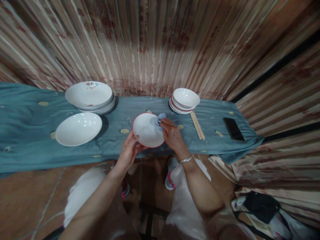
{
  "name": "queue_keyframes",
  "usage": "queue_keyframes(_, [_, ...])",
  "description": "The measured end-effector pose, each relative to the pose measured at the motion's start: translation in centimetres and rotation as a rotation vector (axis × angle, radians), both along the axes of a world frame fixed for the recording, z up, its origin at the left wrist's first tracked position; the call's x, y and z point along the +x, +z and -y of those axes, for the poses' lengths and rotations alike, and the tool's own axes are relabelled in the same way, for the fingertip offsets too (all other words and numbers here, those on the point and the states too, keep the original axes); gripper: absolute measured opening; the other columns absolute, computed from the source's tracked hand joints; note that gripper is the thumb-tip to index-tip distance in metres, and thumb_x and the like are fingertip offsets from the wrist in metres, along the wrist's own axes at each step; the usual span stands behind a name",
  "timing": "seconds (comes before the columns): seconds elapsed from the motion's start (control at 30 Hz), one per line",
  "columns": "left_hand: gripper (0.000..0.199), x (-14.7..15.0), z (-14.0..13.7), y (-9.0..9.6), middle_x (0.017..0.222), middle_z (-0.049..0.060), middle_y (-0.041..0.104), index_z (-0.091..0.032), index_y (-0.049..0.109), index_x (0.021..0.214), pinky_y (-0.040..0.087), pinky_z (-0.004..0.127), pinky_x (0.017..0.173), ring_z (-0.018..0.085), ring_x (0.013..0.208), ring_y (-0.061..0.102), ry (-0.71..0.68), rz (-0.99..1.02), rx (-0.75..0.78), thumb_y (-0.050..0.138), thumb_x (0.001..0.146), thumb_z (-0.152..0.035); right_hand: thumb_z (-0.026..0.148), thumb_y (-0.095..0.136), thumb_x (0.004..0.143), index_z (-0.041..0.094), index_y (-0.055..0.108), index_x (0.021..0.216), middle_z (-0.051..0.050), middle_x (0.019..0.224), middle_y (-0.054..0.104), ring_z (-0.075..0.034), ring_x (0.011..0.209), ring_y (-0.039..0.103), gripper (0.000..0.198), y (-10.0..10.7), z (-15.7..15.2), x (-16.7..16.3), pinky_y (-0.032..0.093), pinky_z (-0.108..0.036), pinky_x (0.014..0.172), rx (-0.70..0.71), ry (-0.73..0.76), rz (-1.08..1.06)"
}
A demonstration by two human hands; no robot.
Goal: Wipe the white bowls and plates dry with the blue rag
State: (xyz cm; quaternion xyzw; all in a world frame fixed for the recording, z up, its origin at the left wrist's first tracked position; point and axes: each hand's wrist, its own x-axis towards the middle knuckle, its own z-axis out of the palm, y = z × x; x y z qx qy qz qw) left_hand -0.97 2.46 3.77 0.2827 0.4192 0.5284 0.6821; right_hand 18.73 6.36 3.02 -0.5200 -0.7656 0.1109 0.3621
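Observation:
A white plate with a red rim (147, 131) is held up over the near part of the table, tilted toward me. My left hand (131, 146) grips its lower left edge, thumb on top and fingers underneath. In my right hand (171, 133) a bunched light blue cloth (160, 120) is pinched and pressed against the plate's upper right rim. Part of the cloth is hidden by my fingers.
A teal cloth covers the table (135, 103). Stacked plates (90, 95) and a large white bowl (78, 129) stand left. Stacked bowls (185, 99), chopsticks (197, 126) and a black phone (233, 129) lie right. A pleated curtain (150, 50) hangs behind.

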Motion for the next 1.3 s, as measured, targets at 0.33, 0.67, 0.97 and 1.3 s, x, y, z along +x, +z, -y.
queue_keyframes(0.33, [0.066,0.5,0.4,-0.4,0.107,0.008,0.07,-0.019,0.056,0.128,0.06,0.038,0.065,0.022,0.073,0.069,-0.081,-0.001,-0.03,0.074,0.067,-0.039,0.003,0.041,0.084,0.017,0.066,0.112,-0.01,0.13,0.062,-0.018,0.129,0.051,0.04,0.4,-0.3,-0.2,0.038,-0.037,0.115,0.023,-0.036,-0.008])
queue_keyframes(0.67, [0.059,0.9,0.8,-0.9,0.103,0.008,0.071,-0.02,0.059,0.125,0.06,0.034,0.062,0.019,0.07,0.068,-0.158,0.026,-0.024,0.072,0.072,-0.041,0.004,0.039,0.086,0.019,0.065,0.117,-0.009,0.137,0.057,-0.018,0.136,0.045,0.043,1.4,-0.2,-1.7,0.035,-0.038,0.117,-0.03,0.092,-0.004])
queue_keyframes(0.97, [0.054,1.0,0.9,-1.4,0.113,0.009,0.069,-0.022,0.059,0.125,0.059,0.034,0.062,0.021,0.079,0.069,-0.167,0.044,-0.031,0.07,0.075,-0.042,0.007,0.038,0.087,0.021,0.065,0.117,-0.005,0.139,0.056,-0.016,0.136,0.045,0.042,1.7,0.1,-3.0,0.035,-0.038,0.116,-0.036,0.245,-0.028])
queue_keyframes(1.3, [0.05,1.1,0.7,-1.0,0.112,0.007,0.068,-0.022,0.062,0.119,0.06,0.034,0.063,0.02,0.078,0.068,-0.137,0.062,-0.046,0.073,0.074,-0.039,0.009,0.041,0.086,0.021,0.068,0.113,-0.004,0.135,0.06,-0.015,0.13,0.051,0.04,1.9,1.1,-3.6,0.039,-0.034,0.113,-0.108,0.334,-0.154])
